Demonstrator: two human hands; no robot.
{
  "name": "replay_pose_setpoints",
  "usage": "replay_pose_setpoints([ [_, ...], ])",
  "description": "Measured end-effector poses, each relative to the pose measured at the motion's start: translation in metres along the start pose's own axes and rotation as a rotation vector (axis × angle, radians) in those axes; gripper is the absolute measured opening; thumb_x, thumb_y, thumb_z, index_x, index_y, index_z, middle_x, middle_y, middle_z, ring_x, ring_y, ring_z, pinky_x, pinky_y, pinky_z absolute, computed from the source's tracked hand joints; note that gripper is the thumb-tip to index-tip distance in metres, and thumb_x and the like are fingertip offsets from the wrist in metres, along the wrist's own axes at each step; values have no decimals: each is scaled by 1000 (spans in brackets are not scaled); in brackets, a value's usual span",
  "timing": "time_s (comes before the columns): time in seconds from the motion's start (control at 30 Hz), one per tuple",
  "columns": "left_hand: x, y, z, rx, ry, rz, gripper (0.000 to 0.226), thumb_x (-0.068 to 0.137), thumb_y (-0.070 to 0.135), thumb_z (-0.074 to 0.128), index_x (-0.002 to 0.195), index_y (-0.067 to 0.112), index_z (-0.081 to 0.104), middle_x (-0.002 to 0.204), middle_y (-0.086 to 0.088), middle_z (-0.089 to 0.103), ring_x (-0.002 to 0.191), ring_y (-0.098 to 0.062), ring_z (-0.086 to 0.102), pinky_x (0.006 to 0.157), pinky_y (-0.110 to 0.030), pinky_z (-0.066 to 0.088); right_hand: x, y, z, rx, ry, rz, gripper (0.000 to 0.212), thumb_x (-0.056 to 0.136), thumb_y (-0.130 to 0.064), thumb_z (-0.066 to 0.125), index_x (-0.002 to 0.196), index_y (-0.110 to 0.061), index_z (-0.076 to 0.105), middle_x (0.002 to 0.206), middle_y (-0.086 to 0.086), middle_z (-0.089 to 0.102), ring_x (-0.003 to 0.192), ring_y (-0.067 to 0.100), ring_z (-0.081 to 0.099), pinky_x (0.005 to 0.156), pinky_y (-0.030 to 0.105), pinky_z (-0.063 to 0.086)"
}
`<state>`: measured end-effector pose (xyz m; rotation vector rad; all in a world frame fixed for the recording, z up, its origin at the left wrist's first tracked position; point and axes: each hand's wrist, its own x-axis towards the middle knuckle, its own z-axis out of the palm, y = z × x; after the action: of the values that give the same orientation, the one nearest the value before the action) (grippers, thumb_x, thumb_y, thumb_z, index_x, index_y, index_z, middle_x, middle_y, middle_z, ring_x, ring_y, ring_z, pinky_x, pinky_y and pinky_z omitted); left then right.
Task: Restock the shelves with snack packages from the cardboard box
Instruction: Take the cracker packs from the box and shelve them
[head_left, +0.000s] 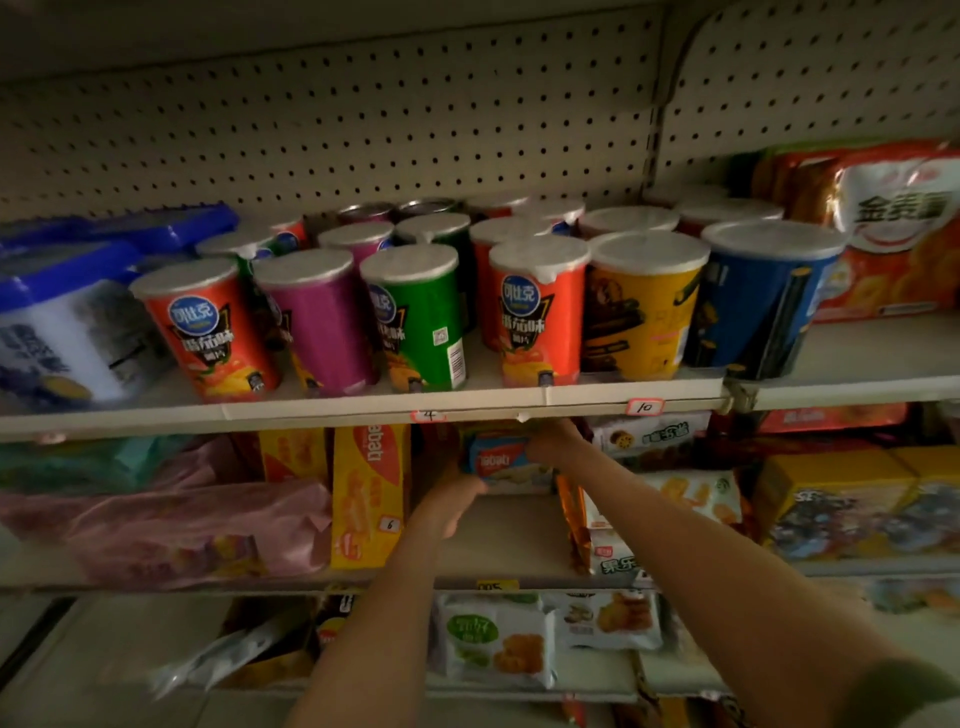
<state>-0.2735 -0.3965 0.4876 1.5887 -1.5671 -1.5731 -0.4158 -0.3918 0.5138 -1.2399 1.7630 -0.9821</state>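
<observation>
While both your arms reach into the middle shelf (498, 535), you have 1 snack package (496, 457) between your hands, a blue-and-red one, held up close under the lip of the upper shelf (363, 410). Your left hand (452, 501) cups it from below and at its left end; your right hand (553, 441) closes over its top right corner. Both hands are clamped on that package, neither spread wide.

Step in hand, as judged: placement. The package sits over the bare gap in the middle shelf, between the yellow box (366, 493) on the left and the orange-edged bags (597, 525) on the right. Whether it already rests on other stock behind it cannot be told; that part is dim and blurred.

The cardboard box is not in view, so the remaining stock cannot be counted from here.

Next move calls for:
1. Lower or push the package back into the gap, keeping it level so it clears the shelf lip above.
2. Keep your left wrist off the yellow box, which stands upright just beside it and could tip.
3. Release only once the package is seated.

Upper shelf: rows of snack cups (415, 317), untouched by your hands.
</observation>
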Motion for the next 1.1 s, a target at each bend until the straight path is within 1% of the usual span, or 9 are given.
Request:
replay_pose_setpoints([
  [0.13, 16, -5, 0, 80, 57, 12, 48, 86, 0, 56, 131, 12, 45, 125, -6, 49, 108, -20, 45, 87, -29, 36, -7, -4, -8, -344, -95, 116, 51, 95, -16, 49, 143, -9, 32, 144, 12, 40, 132, 27, 39, 105, 27, 35],
  [0.27, 25, -8, 6, 34, 74, -3, 46, 89, 1, 54, 133, 11, 47, 123, -12, 52, 110, -26, 49, 86, -33, 40, -4, 4, -11, -507, -160, 97, 41, 92, -6, 50, 133, 0, 47, 137, 19, 48, 125, 30, 47, 96, 28, 40],
  [0.43, 31, -9, 4, -7, 28, 44, 51, 88, -6, 51, 136, 9, 45, 121, -2, 50, 121, -27, 47, 85, -29, 37, 9, 20, -5, -725, -150, -20, 43, 94, -15, 52, 136, -10, 44, 136, 15, 49, 122, 28, 49, 103, 38, 42],
  [0.53, 25, -6, 4, -57, 74, 42, 47, 88, -1, 54, 133, 8, 47, 129, -9, 52, 120, -29, 50, 84, -30, 41, 2, 12, -7, -656, -31, -60, 36, 96, -13, 44, 130, -4, 48, 132, 17, 50, 125, 30, 46, 98, 32, 39],
  [0.63, 3, 3, 5, 36, 147, 21, 29, 88, 8, 55, 116, 5, 59, 113, -15, 62, 100, -31, 59, 70, -29, 41, -41, -19, -4, 21, -92, -91, 27, 97, -28, 36, 107, -9, 51, 109, 12, 58, 113, 26, 51, 89, 34, 46],
  [0.67, -5, 7, 6, 93, 158, 27, 25, 87, 10, 55, 110, 4, 62, 108, -18, 64, 93, -31, 61, 66, -28, 40, -53, -27, -6, 16, -120, -146, 27, 94, -29, 40, 107, -8, 51, 104, 12, 61, 107, 25, 53, 85, 33, 50],
  [0.77, -45, 25, 10, 247, 134, 12, 23, 90, 14, 49, 106, 6, 62, 99, -16, 65, 92, -29, 64, 65, -33, 46, -91, -32, -18, -560, -63, -100, 46, 89, -13, 55, 132, -4, 45, 132, 15, 50, 125, 30, 44, 99, 31, 38],
  [0.9, -90, 39, 30, 369, -19, 1, 27, 92, 10, 45, 110, 1, 64, 112, -20, 66, 105, -34, 62, 86, -37, 51, -136, -31, -38, -505, 1, -2, 35, 90, -17, 55, 123, -8, 55, 126, 14, 58, 117, 30, 54, 92, 31, 42],
  [1.1, -133, 60, 114, 426, -249, 23, 25, 92, 12, 43, 101, 4, 65, 90, -13, 63, 82, -28, 60, 69, -32, 46, -198, -10, -104, -430, -44, 211, 34, 88, -29, 58, 117, -11, 62, 119, 7, 62, 114, 23, 57, 92, 28, 44],
])
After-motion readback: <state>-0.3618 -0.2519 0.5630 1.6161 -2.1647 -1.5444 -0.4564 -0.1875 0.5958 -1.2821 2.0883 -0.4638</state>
